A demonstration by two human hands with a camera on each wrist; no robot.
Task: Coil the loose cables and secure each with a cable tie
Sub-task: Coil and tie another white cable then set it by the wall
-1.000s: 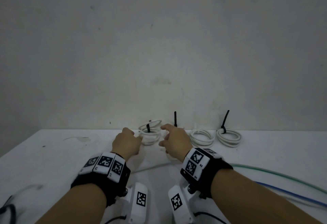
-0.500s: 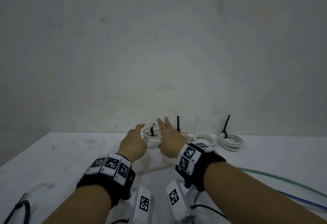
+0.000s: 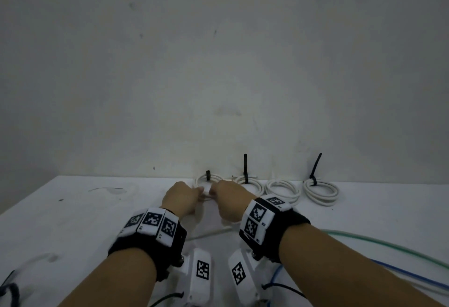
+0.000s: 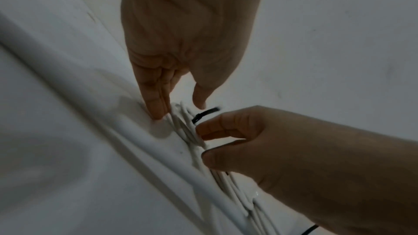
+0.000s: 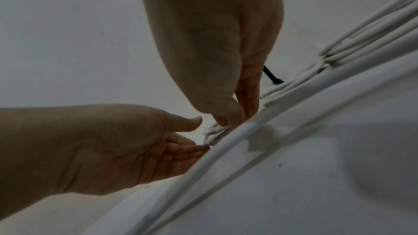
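Several white cable coils lie in a row along the wall. My hands meet at the leftmost coil (image 3: 202, 183), which carries a short black cable tie (image 3: 208, 175). My right hand (image 3: 216, 193) pinches this coil's near strands (image 5: 214, 131) between thumb and curled fingers (image 4: 203, 129). My left hand (image 3: 193, 195) is beside it with straight fingers (image 4: 156, 106) touching the table at the coil's edge and the thumb held apart. The tie (image 4: 205, 113) sticks out between the two hands.
To the right lie a tied coil (image 3: 250, 183), a coil (image 3: 283, 189) with no tie in sight, and another tied coil (image 3: 320, 190). A loose white cable (image 3: 211, 232) runs under my wrists. Green (image 3: 388, 243) and blue (image 3: 413, 275) cables cross the right side.
Both hands lifted with fingers spread half a second ago, then came down onto the leftmost coil. My right hand has closed on its strands.
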